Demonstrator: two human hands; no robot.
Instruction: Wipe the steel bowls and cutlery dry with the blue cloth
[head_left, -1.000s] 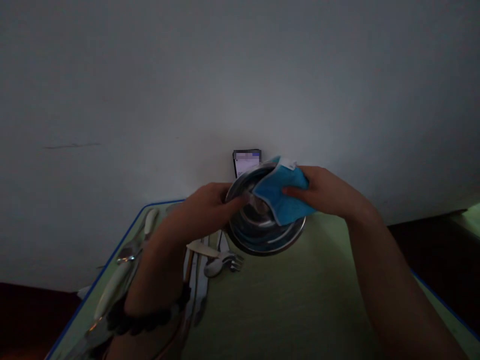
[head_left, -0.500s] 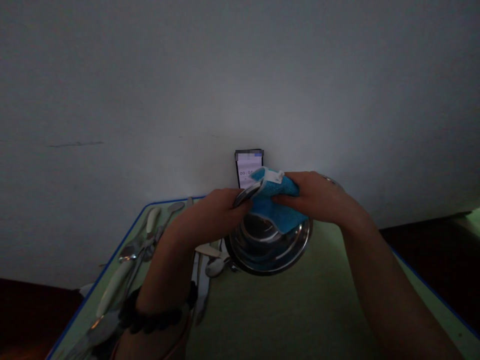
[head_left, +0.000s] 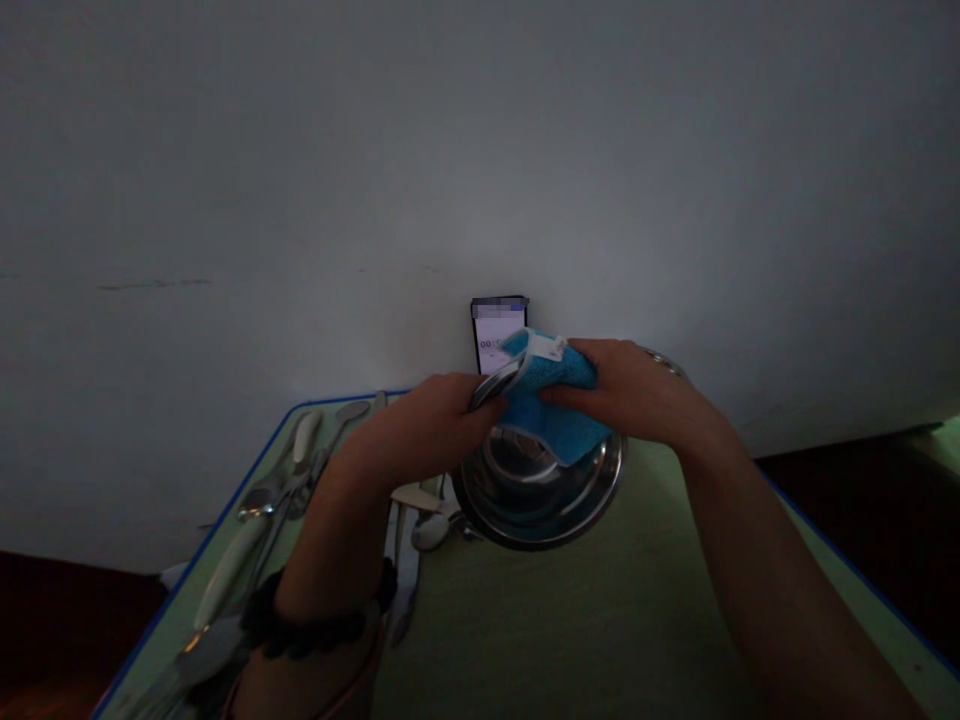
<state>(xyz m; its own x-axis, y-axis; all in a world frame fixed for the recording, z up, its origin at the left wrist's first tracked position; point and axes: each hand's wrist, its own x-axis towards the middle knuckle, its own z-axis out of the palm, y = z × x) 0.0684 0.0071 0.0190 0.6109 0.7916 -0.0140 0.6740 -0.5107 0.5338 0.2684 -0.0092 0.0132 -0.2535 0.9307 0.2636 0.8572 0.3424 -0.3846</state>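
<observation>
A shiny metal bowl is at the centre, with its opening facing me. My left hand is closed on the upper left of its rim, the thumb on the inner side. A blue cloth with a white tag is folded over the far rim and hangs into the bowl. My right hand pinches this cloth at the upper right of the bowl, thumb on the near side and fingers behind. The cloth hides part of the bowl's inside and far rim.
A phone showing a timer stands against the pale wall behind the bowl. Spoons, knives and other cutlery, such as a white-handled piece, lie on the left of the green table. The table has a blue edge.
Almost nothing differs. Both hands, the bowl and the cloth keep nearly the same position, with only a very slight shift in the view.
</observation>
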